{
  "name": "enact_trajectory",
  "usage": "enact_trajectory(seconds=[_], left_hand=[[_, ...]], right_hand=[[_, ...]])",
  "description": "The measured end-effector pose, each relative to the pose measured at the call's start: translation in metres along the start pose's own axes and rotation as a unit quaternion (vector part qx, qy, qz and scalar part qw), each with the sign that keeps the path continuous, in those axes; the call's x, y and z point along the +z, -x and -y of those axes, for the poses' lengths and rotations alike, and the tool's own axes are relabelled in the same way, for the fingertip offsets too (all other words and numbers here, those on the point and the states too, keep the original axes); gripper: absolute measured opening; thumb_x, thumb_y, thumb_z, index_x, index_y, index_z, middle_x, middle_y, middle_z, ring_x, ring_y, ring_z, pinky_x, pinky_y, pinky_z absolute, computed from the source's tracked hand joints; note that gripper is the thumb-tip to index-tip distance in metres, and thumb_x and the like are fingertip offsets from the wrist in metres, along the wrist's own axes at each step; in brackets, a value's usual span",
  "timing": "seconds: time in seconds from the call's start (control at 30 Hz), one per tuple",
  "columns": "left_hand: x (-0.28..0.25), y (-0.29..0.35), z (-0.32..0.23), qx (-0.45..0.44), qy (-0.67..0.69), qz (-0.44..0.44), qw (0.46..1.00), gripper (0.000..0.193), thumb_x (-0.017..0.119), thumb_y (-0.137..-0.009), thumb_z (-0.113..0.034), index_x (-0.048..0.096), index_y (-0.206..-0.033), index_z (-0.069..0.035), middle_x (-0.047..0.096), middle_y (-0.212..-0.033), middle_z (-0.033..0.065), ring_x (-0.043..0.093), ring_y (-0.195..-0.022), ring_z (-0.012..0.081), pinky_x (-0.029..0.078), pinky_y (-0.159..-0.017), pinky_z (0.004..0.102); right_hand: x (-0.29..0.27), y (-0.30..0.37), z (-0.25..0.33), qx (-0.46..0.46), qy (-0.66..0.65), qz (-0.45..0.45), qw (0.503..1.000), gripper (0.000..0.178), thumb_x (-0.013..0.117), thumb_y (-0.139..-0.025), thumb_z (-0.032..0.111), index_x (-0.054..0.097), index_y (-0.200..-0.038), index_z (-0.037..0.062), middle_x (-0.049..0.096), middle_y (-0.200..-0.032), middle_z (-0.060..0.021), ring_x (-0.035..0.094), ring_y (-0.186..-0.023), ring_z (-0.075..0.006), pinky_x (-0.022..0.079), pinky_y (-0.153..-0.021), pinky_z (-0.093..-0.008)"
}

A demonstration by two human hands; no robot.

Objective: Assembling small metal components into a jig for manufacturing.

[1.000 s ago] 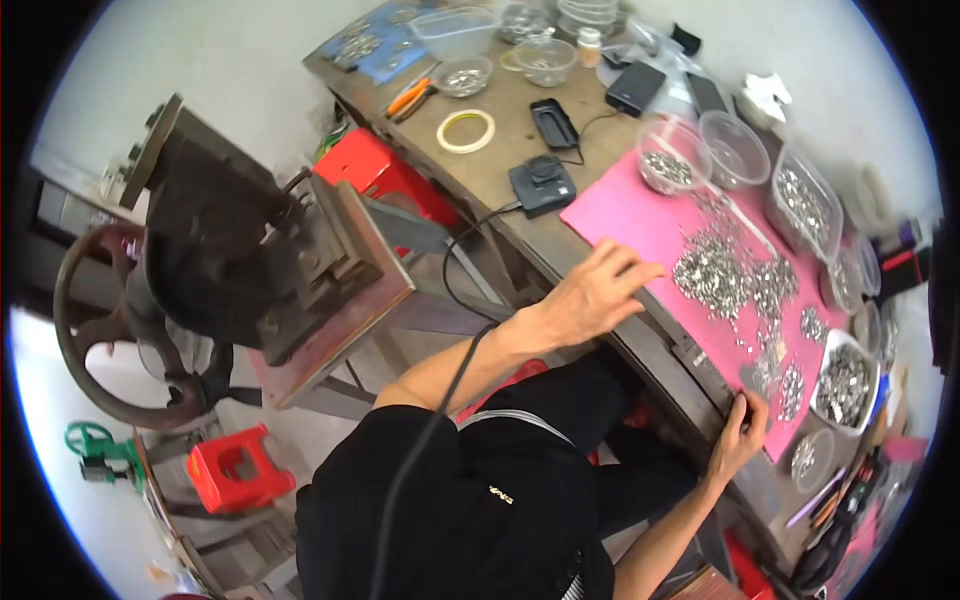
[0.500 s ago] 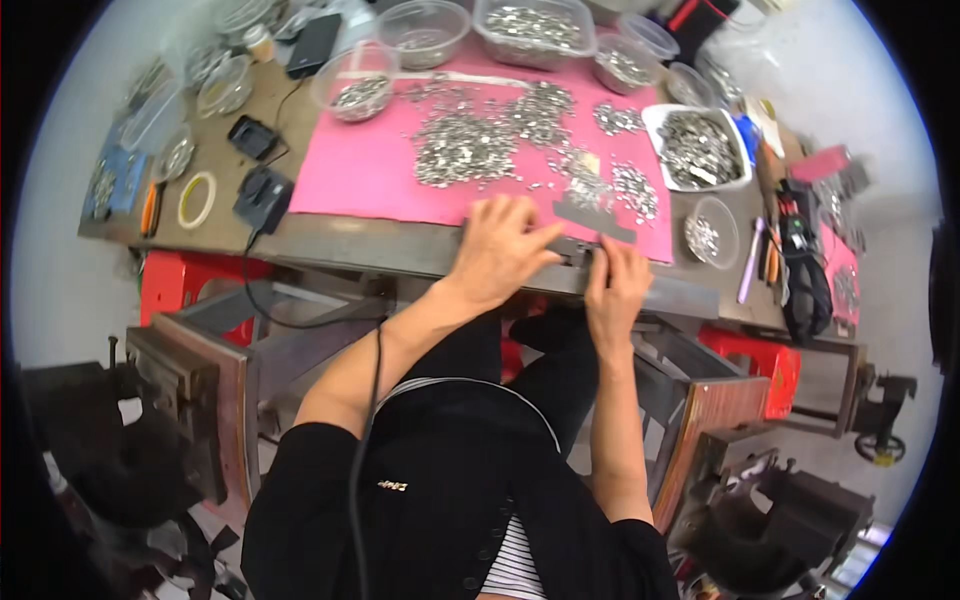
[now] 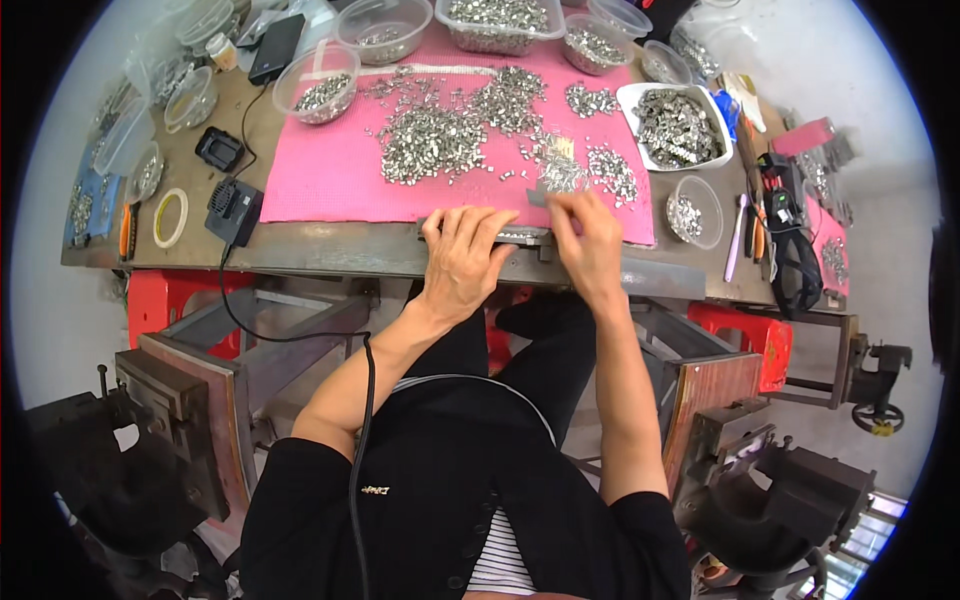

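Where left fingers (image 3: 468,228) curl, metal bar (image 3: 522,238) beneath, jutting rightward

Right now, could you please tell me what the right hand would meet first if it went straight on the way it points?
The right hand would probably meet the flat grey plate first, if it isn't touching it already, then the loose silvery pieces just beyond; depth is unclear.

"Left hand (image 3: 461,258), right hand (image 3: 591,240): that makes how many?"
"Two."
"And red stools (image 3: 768,350)?"
"Two clearly, one toward either side."
"White trays (image 3: 631,118)?"
"Just one."
"Rolls of tape (image 3: 184,212)?"
"One as well."
"White-capped bottles (image 3: 222,52)?"
"One."
"And small metal pieces (image 3: 430,145)?"
"Too many, too tiny to count."
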State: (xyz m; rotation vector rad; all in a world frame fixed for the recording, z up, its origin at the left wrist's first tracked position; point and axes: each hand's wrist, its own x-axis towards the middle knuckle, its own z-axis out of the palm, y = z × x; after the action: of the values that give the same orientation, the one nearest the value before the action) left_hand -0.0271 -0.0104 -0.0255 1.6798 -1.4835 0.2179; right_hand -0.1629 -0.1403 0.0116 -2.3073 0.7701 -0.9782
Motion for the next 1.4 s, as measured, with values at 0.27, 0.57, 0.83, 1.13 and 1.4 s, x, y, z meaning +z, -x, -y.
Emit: enact_trajectory(seconds=[0.27,0.57,0.83,1.13,1.4], left_hand=[[0.001,0.001,0.003,0.001,0.017,-0.014,1.0,0.06,0.081,-0.078,-0.012,0.057,-0.134,-0.008,0.063,-0.118,0.0082,0.058,-0.109,0.0282,0.036,-0.1,0.0443],[0.001,0.003,0.004,0.002,0.014,-0.019,1.0,0.06,0.079,-0.08,-0.013,0.057,-0.135,-0.009,0.063,-0.115,0.0075,0.058,-0.109,0.0272,0.036,-0.101,0.0429],[0.002,0.003,0.005,0.007,0.015,-0.023,1.0,0.06,0.079,-0.08,-0.012,0.057,-0.136,-0.009,0.064,-0.114,0.006,0.059,-0.107,0.0263,0.036,-0.099,0.0423],[0.001,-0.001,0.005,0.008,0.022,-0.024,0.999,0.059,0.081,-0.078,-0.01,0.058,-0.133,-0.008,0.065,-0.113,0.0079,0.059,-0.107,0.0288,0.037,-0.098,0.0438],[-0.014,-0.005,-0.004,-0.015,0.063,0.013,0.998,0.05,0.075,-0.082,-0.008,0.06,-0.13,-0.007,0.064,-0.115,0.0085,0.058,-0.109,0.0284,0.037,-0.099,0.0434]], right_hand=[[0.035,-0.052,-0.03,-0.111,0.109,0.068,0.985,0.013,0.072,-0.086,0.006,0.071,-0.096,-0.0013,0.063,-0.083,-0.0156,0.063,-0.081,-0.0364,0.05,-0.072,-0.0457],[-0.001,0.005,0.011,0.105,-0.143,0.072,0.982,0.01,0.069,-0.09,0.003,0.069,-0.099,-0.0022,0.072,-0.094,-0.0122,0.069,-0.083,-0.0214,0.054,-0.076,-0.0328],[0.02,0.03,0.013,0.067,-0.179,-0.011,0.981,0.009,0.07,-0.089,-0.001,0.068,-0.098,-0.0016,0.07,-0.102,-0.0119,0.067,-0.092,-0.0227,0.052,-0.084,-0.0324],[0.022,0.026,0.016,0.018,-0.097,-0.021,0.995,0.011,0.071,-0.087,-0.001,0.068,-0.097,0.0011,0.07,-0.096,-0.0101,0.067,-0.09,-0.0264,0.05,-0.082,-0.0362],[0.013,0.038,0.011,-0.189,0.134,-0.016,0.973,0.02,0.072,-0.083,0.003,0.069,-0.103,0.0047,0.07,-0.107,-0.0073,0.066,-0.097,-0.0238,0.043,-0.091,-0.0414]])
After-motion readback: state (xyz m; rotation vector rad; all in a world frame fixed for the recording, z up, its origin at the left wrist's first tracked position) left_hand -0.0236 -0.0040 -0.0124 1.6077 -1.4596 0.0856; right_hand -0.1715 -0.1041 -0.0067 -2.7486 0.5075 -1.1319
